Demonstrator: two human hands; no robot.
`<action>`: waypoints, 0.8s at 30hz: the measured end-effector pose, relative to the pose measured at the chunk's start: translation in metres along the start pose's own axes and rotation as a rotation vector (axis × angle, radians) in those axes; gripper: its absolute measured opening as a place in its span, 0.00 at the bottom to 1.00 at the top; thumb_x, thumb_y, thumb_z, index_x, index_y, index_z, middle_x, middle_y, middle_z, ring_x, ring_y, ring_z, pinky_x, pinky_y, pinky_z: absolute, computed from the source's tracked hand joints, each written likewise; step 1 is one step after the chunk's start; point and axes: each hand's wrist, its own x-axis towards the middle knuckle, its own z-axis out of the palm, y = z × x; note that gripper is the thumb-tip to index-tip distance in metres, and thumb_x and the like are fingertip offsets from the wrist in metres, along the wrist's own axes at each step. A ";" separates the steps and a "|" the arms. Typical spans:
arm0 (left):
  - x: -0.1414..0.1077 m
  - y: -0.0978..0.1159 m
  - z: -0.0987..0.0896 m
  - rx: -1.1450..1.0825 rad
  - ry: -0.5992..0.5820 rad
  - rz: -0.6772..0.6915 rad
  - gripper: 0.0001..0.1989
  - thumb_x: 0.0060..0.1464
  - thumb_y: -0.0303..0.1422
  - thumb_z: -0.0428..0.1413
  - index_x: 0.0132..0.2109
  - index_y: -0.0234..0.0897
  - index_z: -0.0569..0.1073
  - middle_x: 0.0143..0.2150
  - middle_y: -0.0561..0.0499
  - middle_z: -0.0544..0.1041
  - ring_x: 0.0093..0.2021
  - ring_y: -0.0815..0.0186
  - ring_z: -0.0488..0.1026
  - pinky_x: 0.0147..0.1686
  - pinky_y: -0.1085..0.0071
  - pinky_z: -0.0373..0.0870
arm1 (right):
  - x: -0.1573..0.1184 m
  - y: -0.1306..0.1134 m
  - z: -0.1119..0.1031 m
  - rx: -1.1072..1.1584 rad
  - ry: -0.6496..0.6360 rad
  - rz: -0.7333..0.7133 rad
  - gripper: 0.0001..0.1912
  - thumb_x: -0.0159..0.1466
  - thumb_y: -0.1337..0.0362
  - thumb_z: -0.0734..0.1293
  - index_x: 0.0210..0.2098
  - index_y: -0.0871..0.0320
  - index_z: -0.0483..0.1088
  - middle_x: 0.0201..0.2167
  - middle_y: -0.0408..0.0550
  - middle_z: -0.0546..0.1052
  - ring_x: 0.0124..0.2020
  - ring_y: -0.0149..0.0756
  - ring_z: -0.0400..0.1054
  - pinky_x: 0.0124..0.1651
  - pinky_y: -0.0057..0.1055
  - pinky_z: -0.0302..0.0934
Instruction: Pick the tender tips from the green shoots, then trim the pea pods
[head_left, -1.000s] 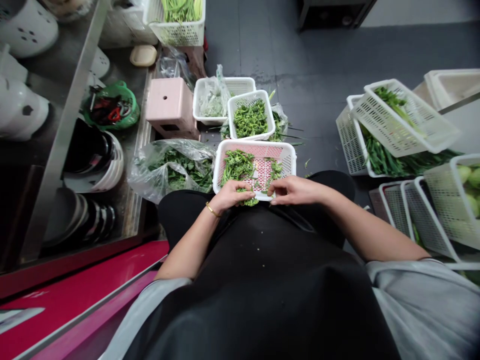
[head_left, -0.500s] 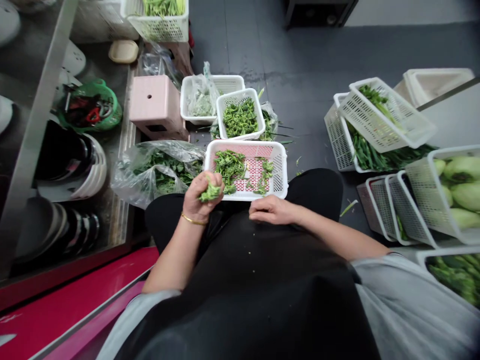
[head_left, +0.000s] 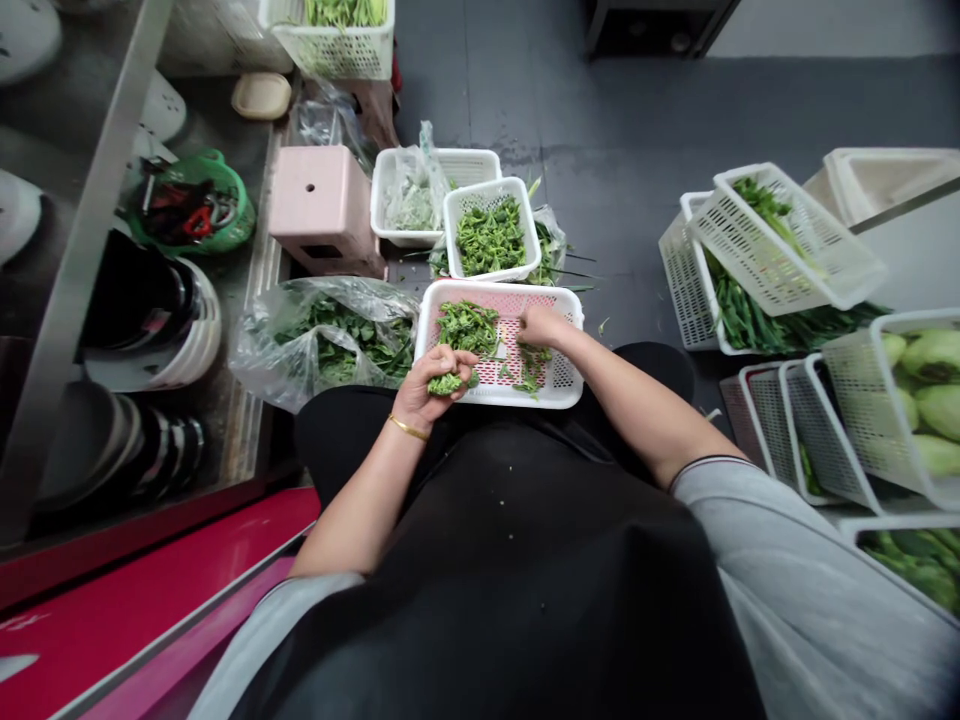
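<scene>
My left hand (head_left: 433, 386) is closed around a bunch of leafy greens (head_left: 445, 384) at the near left rim of the white plastic basket (head_left: 564, 395). Over the right part of that basket my right hand (head_left: 541, 328) reaches down with curled fingers. It is just above a small heap of greens (head_left: 531, 372), and its fingertips are hidden, so what they grip does not show. A larger pile of cut greens (head_left: 466, 328) lies in the basket's left half. The basket rests across my lap.
Beyond stands a smaller white basket of greens (head_left: 491, 240), beside a pink stool (head_left: 324, 205). A clear plastic bag of leaves (head_left: 330, 335) lies to the left. Stacked crates (head_left: 840, 420) with vegetables are on the right; a metal shelf (head_left: 97, 200) with bowls lines the left.
My right hand has moved from the basket's near rim forward into its right part. My left hand still holds the greens and has turned slightly. The view has shifted a little.
</scene>
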 end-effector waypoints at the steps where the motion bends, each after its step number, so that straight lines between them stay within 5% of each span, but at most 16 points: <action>1: 0.003 0.000 -0.003 0.020 0.009 -0.010 0.12 0.39 0.31 0.61 0.25 0.34 0.64 0.32 0.47 0.75 0.25 0.72 0.67 0.15 0.80 0.56 | -0.001 0.002 -0.003 0.053 -0.013 -0.001 0.10 0.57 0.63 0.67 0.33 0.64 0.75 0.25 0.52 0.76 0.28 0.33 0.67 0.30 0.27 0.59; 6: 0.017 -0.005 -0.009 0.127 0.046 -0.107 0.18 0.39 0.29 0.63 0.41 0.32 0.71 0.28 0.51 0.74 0.22 0.72 0.69 0.15 0.80 0.57 | -0.016 0.009 -0.013 0.393 -0.068 -0.016 0.07 0.57 0.66 0.67 0.33 0.63 0.75 0.20 0.44 0.72 0.18 0.26 0.62 0.23 0.26 0.57; 12: 0.024 -0.007 0.005 0.229 0.035 -0.065 0.20 0.43 0.39 0.64 0.40 0.31 0.72 0.24 0.54 0.70 0.20 0.73 0.67 0.14 0.79 0.56 | -0.045 -0.018 -0.017 0.715 -0.071 -0.187 0.14 0.60 0.57 0.66 0.35 0.63 0.73 0.23 0.46 0.73 0.19 0.25 0.61 0.22 0.26 0.56; 14: 0.026 -0.007 0.012 0.255 0.001 -0.058 0.20 0.44 0.40 0.64 0.40 0.31 0.72 0.26 0.54 0.71 0.20 0.73 0.67 0.15 0.78 0.58 | -0.055 -0.033 -0.014 0.612 0.027 -0.280 0.16 0.63 0.55 0.62 0.36 0.62 0.73 0.24 0.47 0.74 0.21 0.27 0.63 0.24 0.27 0.55; 17: 0.025 -0.008 0.019 0.280 -0.059 -0.097 0.21 0.39 0.36 0.67 0.38 0.32 0.71 0.28 0.54 0.72 0.21 0.74 0.68 0.19 0.78 0.63 | -0.067 -0.050 -0.005 0.159 0.282 -0.409 0.16 0.66 0.60 0.57 0.33 0.62 0.72 0.28 0.51 0.74 0.26 0.30 0.63 0.28 0.28 0.52; 20: 0.018 -0.010 0.019 0.307 -0.105 -0.237 0.19 0.37 0.36 0.68 0.33 0.31 0.69 0.24 0.54 0.71 0.19 0.74 0.67 0.16 0.78 0.58 | -0.075 -0.052 0.004 -0.206 0.329 -0.496 0.14 0.64 0.66 0.55 0.32 0.63 0.71 0.31 0.54 0.73 0.26 0.32 0.60 0.27 0.30 0.47; 24: 0.004 -0.015 0.022 0.393 -0.028 -0.181 0.18 0.35 0.36 0.68 0.28 0.31 0.69 0.26 0.52 0.73 0.21 0.74 0.67 0.20 0.77 0.62 | -0.083 -0.039 0.006 -0.066 0.333 -0.558 0.15 0.66 0.63 0.55 0.30 0.61 0.69 0.29 0.51 0.72 0.27 0.32 0.60 0.29 0.30 0.50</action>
